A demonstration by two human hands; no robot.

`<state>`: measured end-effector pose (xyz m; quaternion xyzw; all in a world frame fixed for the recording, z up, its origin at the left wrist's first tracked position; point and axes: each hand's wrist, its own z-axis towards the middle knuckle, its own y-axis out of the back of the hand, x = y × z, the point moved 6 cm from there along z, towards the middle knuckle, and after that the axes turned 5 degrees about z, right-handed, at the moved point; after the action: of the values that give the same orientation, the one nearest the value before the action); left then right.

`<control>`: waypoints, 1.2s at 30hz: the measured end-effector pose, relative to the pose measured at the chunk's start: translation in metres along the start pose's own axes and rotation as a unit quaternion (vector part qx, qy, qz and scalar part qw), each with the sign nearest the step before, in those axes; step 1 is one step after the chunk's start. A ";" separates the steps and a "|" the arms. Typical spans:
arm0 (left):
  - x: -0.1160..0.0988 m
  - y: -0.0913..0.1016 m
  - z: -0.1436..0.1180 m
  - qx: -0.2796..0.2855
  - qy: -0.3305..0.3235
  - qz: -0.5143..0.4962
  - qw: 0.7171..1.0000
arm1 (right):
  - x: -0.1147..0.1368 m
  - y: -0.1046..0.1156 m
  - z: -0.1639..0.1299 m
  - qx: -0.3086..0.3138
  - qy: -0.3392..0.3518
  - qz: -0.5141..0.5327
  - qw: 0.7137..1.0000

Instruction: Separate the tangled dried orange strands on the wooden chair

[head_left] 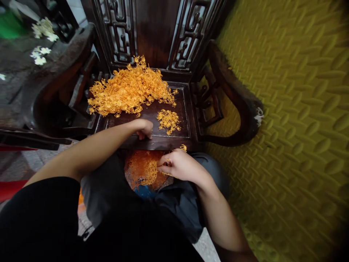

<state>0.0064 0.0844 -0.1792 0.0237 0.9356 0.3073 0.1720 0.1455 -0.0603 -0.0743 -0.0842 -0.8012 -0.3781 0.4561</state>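
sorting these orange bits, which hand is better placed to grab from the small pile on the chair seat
Left, probably. The left hand already rests on the chair seat beside the small pile, while the right hand sits lower, its fingers pinching orange strands.

orange strands [128, 89], dark brown chair [163, 36], yellow embossed mat [294, 109]

Left hand [144, 129] reaches forward, fingers curled down at the chair seat edge [160, 142] — right hand [178, 165] just below it, fingers pinched together.
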 end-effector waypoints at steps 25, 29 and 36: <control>-0.136 0.021 -0.133 -0.333 -0.320 -0.114 0.880 | -0.021 0.085 -0.037 -0.481 0.090 0.427 0.760; -0.112 0.041 -0.132 -0.171 -0.336 -0.271 0.886 | -0.029 0.085 -0.042 -0.459 0.087 0.383 0.797; -0.081 0.063 -0.144 -0.179 -0.274 -0.326 0.887 | -0.024 0.070 -0.037 -0.376 0.054 0.264 0.886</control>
<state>0.0300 0.0410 -0.0093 -0.2305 0.7351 0.3775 0.5137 0.2174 -0.0316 -0.0450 -0.4373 -0.5208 -0.5208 0.5161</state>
